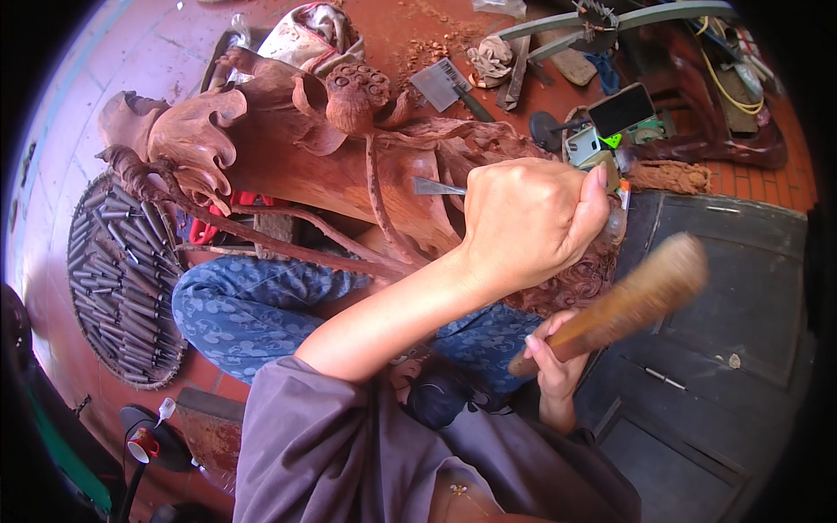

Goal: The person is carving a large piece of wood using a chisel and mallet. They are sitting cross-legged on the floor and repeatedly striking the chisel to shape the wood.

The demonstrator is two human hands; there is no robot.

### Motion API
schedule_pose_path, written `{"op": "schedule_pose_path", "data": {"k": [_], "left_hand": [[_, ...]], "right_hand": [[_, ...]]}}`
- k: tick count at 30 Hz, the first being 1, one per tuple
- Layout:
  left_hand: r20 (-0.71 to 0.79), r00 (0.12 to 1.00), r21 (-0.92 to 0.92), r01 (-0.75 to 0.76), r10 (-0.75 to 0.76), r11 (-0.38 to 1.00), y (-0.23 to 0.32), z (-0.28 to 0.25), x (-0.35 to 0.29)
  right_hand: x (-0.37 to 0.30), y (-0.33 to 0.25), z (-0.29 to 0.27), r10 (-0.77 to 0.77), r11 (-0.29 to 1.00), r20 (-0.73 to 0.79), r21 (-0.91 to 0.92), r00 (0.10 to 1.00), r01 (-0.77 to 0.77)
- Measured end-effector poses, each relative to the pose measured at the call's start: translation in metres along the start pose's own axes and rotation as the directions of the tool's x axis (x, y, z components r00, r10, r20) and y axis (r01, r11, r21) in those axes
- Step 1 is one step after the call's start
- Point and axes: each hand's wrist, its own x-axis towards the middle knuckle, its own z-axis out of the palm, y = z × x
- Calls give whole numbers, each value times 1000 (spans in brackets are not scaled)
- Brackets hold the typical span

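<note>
My left hand [527, 222] is closed in a fist around a chisel [438, 186], whose flat metal blade points left against the wood. Beneath it lies a large reddish-brown wood carving [323, 179], with curled leaves, thin stems and a carved lotus seed pod [353, 100] standing out from it. Lower right, my right hand [558, 362] grips a wooden mallet [632, 301], its raised end smeared by motion and apart from the chisel. The carving rests across my lap, over blue patterned trousers [248, 309]. My left fist hides most of the chisel's handle.
A round basket [122, 376] full of chisels sits on the tiled floor at left. A dustpan-like scraper [442, 85] and wood chips lie beyond the carving. At far right are a phone [622, 110] on a stand and a dark panelled board [724, 288].
</note>
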Motion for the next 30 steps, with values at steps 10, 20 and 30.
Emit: {"op": "schedule_pose_path", "data": {"k": [10,20,30], "left_hand": [[69,997,58,12,-16,998,-2,-3,-3],[55,998,197,-25,14,980,0,-1,-6],[79,993,63,-90,85,994,7,-1,-6]], "right_hand": [[-3,4,15,29,991,5,129,1000,-29],[-3,15,-5,280,955,239,-172,930,-243],[-4,11,4,-130,926,100,367,986,85]]}}
